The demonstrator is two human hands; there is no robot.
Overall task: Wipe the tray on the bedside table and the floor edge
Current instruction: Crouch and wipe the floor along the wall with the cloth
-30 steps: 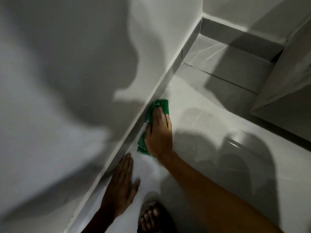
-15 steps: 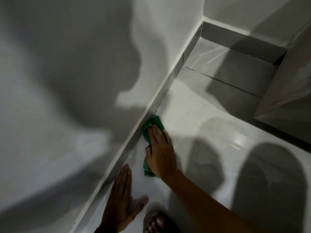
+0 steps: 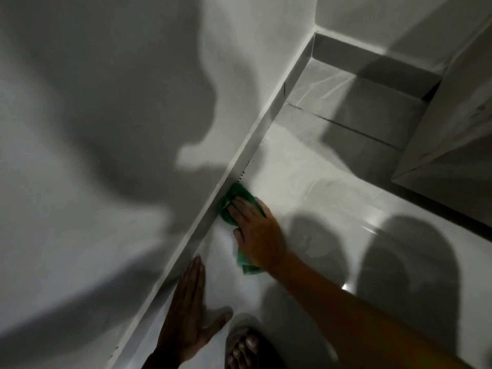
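A green cloth [image 3: 229,205] lies on the glossy floor tiles against the grey skirting [image 3: 255,145] that runs along the white wall. My right hand [image 3: 257,230] presses flat on the cloth, fingers pointing up the edge; part of the cloth shows below my palm. My left hand [image 3: 190,312] rests flat on the floor near the skirting, fingers spread, holding nothing. No tray is in view.
A pale cabinet or furniture side [image 3: 450,129] stands at the right, with a dark gap under it. My foot in a sandal [image 3: 245,347] is at the bottom edge. The floor corner [image 3: 316,43] lies far ahead. Shadows fall across wall and floor.
My right hand has slid the cloth back along the skirting toward me, then stayed about there. My left hand has shifted slightly and spread its thumb.
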